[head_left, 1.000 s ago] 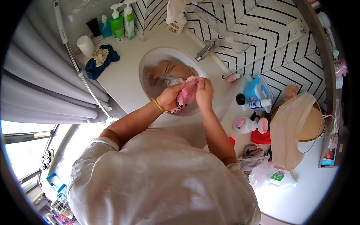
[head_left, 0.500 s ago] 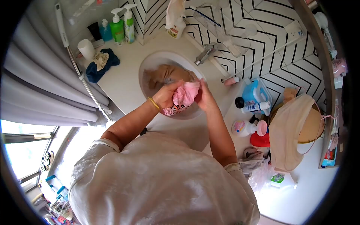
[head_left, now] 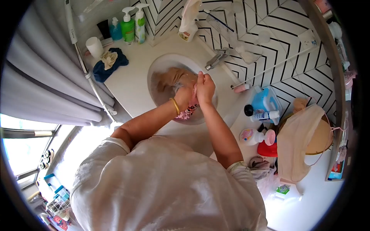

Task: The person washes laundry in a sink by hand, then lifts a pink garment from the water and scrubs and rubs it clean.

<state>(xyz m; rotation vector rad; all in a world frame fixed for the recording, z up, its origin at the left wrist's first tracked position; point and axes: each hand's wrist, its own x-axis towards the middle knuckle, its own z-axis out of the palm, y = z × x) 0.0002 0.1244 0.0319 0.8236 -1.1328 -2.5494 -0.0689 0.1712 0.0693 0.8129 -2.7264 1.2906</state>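
Above the round sink (head_left: 154,65), both of my hands grip a pink cloth garment (head_left: 187,112) with a dark pattern along its lower part. My left hand (head_left: 184,97), below a yellow bangle, is closed on the garment. Close against it, my right hand (head_left: 205,87) is wrapped round the upper end, knuckles up. Most of the plain pink part is hidden by my fingers. Brown cloth (head_left: 175,79) lies in water in the sink behind my hands. The faucet (head_left: 216,59) stands at the sink's far right.
Pump bottles (head_left: 128,29), a white cup (head_left: 94,47) and dark blue cloth (head_left: 111,66) stand or lie at the counter's left. On the right are a blue container (head_left: 266,99), a white pump bottle (head_left: 254,136) and hanging beige cloth (head_left: 296,142).
My hands have come together and closed round the pink garment, which was spread between them before. My right hand has turned knuckles up. The whole view has shifted slightly.
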